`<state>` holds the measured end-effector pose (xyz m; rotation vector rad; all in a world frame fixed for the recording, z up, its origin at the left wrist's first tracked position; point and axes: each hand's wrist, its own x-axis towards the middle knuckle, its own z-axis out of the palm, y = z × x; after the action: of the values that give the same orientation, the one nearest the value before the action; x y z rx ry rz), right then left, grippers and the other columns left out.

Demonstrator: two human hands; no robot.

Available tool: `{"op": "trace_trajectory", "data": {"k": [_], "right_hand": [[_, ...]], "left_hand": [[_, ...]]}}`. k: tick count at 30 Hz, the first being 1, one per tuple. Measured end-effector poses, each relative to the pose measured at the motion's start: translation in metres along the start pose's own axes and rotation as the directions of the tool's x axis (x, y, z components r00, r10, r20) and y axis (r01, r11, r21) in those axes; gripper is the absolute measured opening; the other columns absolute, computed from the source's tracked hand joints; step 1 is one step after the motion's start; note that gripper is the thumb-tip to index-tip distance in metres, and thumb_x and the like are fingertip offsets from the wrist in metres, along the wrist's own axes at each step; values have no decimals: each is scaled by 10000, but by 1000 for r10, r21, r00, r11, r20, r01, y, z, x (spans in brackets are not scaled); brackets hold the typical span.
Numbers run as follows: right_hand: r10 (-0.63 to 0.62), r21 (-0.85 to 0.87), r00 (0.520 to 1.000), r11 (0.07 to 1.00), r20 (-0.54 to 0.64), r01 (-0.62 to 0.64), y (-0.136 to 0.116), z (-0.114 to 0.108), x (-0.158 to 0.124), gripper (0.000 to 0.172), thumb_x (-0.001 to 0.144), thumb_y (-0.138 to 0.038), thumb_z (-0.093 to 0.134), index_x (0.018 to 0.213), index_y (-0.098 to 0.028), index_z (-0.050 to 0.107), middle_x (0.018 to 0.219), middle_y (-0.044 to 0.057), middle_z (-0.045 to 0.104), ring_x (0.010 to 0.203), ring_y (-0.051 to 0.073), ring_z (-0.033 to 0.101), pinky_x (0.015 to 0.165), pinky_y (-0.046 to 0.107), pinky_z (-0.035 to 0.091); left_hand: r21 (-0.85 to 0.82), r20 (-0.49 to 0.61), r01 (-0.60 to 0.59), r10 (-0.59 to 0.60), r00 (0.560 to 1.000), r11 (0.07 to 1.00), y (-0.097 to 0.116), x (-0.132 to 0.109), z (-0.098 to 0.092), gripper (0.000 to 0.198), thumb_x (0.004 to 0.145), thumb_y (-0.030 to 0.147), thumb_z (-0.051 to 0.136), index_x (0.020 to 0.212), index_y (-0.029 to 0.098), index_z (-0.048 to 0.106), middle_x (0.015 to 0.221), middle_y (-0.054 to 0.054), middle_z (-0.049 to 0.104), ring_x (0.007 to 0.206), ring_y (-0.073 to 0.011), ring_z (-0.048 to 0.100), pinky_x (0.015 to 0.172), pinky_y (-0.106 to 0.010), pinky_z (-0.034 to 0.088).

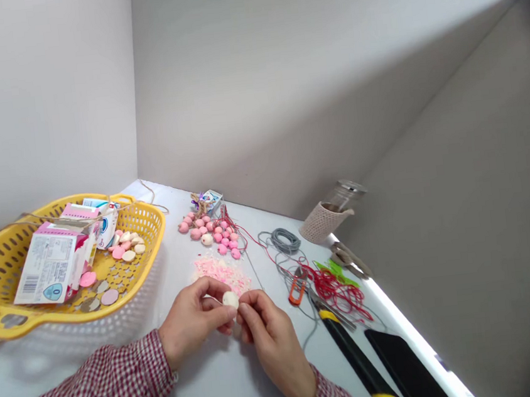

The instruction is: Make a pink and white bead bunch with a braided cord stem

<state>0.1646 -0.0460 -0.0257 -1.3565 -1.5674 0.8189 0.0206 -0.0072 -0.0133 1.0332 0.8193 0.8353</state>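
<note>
Both of my hands meet low in the middle of the white table (pixel 209 387). My left hand (pixel 193 320) is closed, pinching a small cream-white round piece (pixel 231 300) between thumb and fingers. My right hand (pixel 272 336) is closed too, its fingertips pressed against the same piece from the right. Just beyond the hands lies a patch of pink and white crumbs (pixel 223 272). Farther back sits a cluster of pink round pieces (pixel 212 232) with red cord running through it.
A yellow plastic basket (pixel 151 248) on the left holds cartons and loose pink and cream discs. On the right lie grey cord (pixel 284 239), tangled red cord (pixel 336 289), an orange-handled tool (pixel 297 290), a black-and-yellow tool (pixel 358 359), a dark flat object (pixel 406 367) and a jar in a knitted sleeve (pixel 326 217).
</note>
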Motion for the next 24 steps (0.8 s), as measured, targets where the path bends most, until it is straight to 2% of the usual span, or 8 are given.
{"op": "trace_trajectory", "data": {"k": [3,7,10,13,16,20,24], "right_hand": [[29,28,999,999,26,-29,1,1,0,197,895,-318,379,761,-193,453,541,-55,446,457,93,416,444,203,356],[31,25,999,999,17,-31,1,-1,0,152,889,-315,410,839,-186,473,595,-40,488,478,96,448,454,207,375],[-54,-95,998,994,-41,50,0,-2,-1,104,858,-275,479,898,-180,493,693,-3,554,549,115,508,513,227,417],[-197,-240,975,956,-98,169,-2,-3,-2,56,845,-221,493,874,-180,520,730,15,571,605,132,529,576,245,432],[-269,-308,958,924,-104,226,-4,-3,-2,77,859,-183,462,830,-182,533,734,20,567,641,138,536,605,248,429],[-287,-321,952,916,-107,240,-4,-3,-2,123,871,-163,431,795,-180,527,718,20,560,649,134,540,610,241,421],[-248,-306,961,931,-122,201,-3,-3,-3,154,879,-191,418,760,-175,515,687,18,559,608,130,532,587,240,411]], "left_hand": [[1,-2,5,-5,1000,1000,2,-1,0,329,546,278,724,773,156,520,535,44,559,495,-109,545,557,-272,449],[-70,-9,17,-17,1000,997,4,-2,-1,371,545,319,752,786,144,532,621,22,575,549,-110,557,582,-274,451],[-157,-4,33,-34,999,987,3,-2,-2,394,566,356,759,808,138,539,666,6,580,593,-116,564,600,-280,457],[-208,22,66,-63,998,976,1,-2,-3,387,582,361,762,804,132,544,649,-2,585,598,-117,562,600,-277,455],[-232,42,90,-82,996,968,0,-1,-4,378,581,349,769,794,130,547,643,-2,588,596,-118,565,601,-278,456],[-239,59,107,-96,994,965,-1,-1,-4,363,582,337,771,783,129,552,642,4,583,592,-116,564,599,-280,450],[-239,63,108,-95,993,965,-1,-1,-3,382,563,324,783,799,125,558,682,2,587,616,-121,571,626,-296,455]]}}
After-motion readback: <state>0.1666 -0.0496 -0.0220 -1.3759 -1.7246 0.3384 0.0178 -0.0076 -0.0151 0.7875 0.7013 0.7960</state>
